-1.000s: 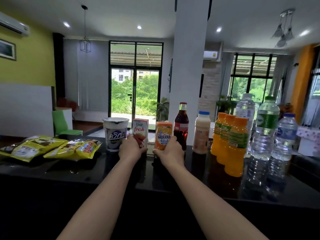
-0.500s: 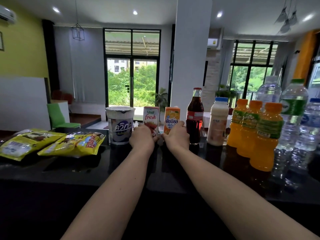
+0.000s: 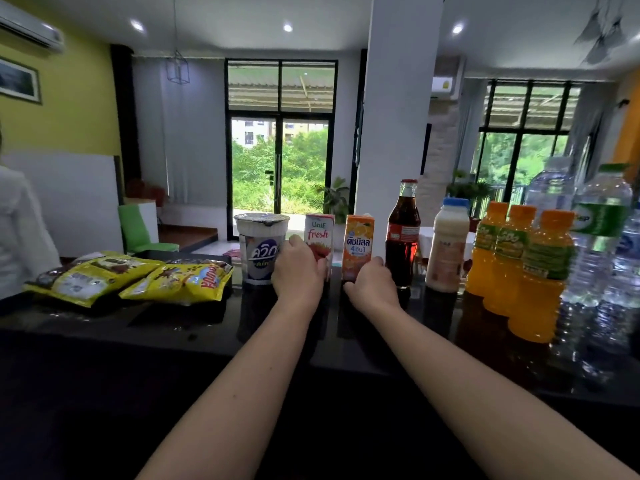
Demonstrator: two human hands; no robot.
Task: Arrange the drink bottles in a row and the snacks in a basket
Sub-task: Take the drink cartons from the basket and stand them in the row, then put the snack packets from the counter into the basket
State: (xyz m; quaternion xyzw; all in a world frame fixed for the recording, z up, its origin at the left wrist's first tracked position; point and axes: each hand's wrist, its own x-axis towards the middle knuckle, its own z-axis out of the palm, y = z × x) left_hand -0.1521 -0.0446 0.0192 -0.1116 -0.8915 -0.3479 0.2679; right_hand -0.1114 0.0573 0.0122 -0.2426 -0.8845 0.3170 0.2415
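Observation:
On the black counter (image 3: 173, 327) my left hand (image 3: 299, 271) grips the red-and-white juice carton (image 3: 320, 233). My right hand (image 3: 372, 284) grips the base of the orange juice carton (image 3: 358, 242). Both cartons stand upright side by side. To their right stand a dark cola bottle (image 3: 403, 233), a milky bottle with a blue cap (image 3: 446, 245), three orange juice bottles (image 3: 540, 275) and clear water bottles (image 3: 599, 237). A cup of instant noodles (image 3: 258, 249) stands left of the cartons. Yellow snack bags (image 3: 180, 280) lie at the left.
A person in a white sleeve (image 3: 17, 230) stands at the far left edge. A white pillar (image 3: 398, 116) rises behind the counter. Beyond it are a green chair (image 3: 138, 233) and glass doors.
The view shifted and the cartons moved slightly apart. Both hands keep their hold on the two cartons near the counter's far edge.

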